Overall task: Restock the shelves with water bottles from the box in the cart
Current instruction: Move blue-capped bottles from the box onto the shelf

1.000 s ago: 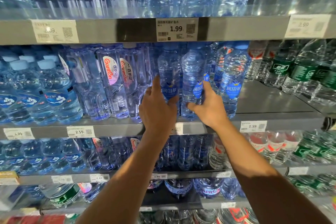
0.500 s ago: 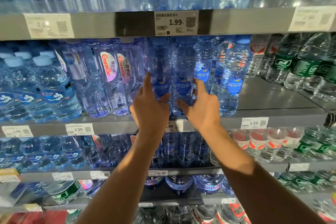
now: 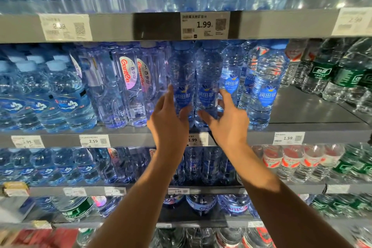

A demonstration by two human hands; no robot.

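On the shelf, two upright bottles meet both hands.

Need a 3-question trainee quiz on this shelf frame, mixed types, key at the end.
1. True or false: the left hand and right hand each touch a blue-label bottle on the shelf.
2. The price tag on the shelf edge above the hands reads: A) 1.59 B) 1.99 C) 2.59
3. Fill in: the green-label bottles stand at the ___ end of that shelf.

Key: 1 true; 2 B; 3 right
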